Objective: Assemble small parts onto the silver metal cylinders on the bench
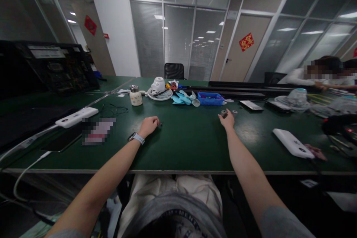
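My left hand [149, 125], with a watch [136, 138] on its wrist, rests on the green table with its fingers curled closed. Just past its fingertips lies a tiny dark piece [161, 124], too small to name. Whether anything sits inside the curled fingers is hidden. Farther right, my right hand [228, 122] reaches forward, its thumb and fingers around a small grey cylinder [224, 113]. A second grey cylinder [234, 113] stands on the table just right of those fingers.
Beyond the hands are a white fan body [158, 86], light-blue fan blades [182, 98], a blue tray [210, 99] and a patterned bottle [135, 96]. White power banks [292, 143] lie at both sides. A phone [64, 137] is at left; people sit at far right.
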Demonstrator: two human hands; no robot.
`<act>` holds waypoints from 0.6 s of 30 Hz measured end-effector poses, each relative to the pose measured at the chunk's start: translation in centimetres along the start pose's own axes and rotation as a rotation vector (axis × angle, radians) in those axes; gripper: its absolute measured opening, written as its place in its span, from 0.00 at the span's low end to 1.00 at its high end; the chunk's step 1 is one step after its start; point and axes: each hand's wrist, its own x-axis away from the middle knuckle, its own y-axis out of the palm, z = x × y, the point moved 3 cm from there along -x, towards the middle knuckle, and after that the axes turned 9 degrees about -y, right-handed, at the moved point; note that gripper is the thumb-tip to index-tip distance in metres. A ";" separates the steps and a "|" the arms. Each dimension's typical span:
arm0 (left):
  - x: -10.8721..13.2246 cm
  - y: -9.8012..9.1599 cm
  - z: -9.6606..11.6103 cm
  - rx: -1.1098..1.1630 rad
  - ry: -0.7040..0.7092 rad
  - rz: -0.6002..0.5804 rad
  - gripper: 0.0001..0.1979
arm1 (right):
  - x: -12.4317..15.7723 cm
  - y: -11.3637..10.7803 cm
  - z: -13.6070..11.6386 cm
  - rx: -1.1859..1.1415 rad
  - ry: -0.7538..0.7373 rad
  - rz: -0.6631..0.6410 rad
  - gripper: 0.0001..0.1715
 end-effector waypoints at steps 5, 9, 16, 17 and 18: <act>0.0 -0.3 0.1 -0.036 -0.038 0.039 0.15 | 2.8 -1.8 -6.5 -0.027 -0.146 0.207 0.43; 0.0 -0.5 0.0 -0.065 -0.071 0.062 0.15 | 8.0 2.0 -14.5 -0.308 -0.520 -0.278 0.26; 0.1 -0.6 -0.2 -0.078 -0.083 0.084 0.15 | 15.0 9.0 -22.4 -0.321 -0.625 -0.651 0.28; 0.1 -0.6 -0.2 -0.080 -0.081 0.082 0.15 | 15.0 9.4 -22.8 -0.316 -0.597 -0.637 0.26; 0.1 -0.6 -0.1 -0.081 -0.077 0.077 0.15 | 15.1 9.6 -23.1 -0.315 -0.575 -0.628 0.23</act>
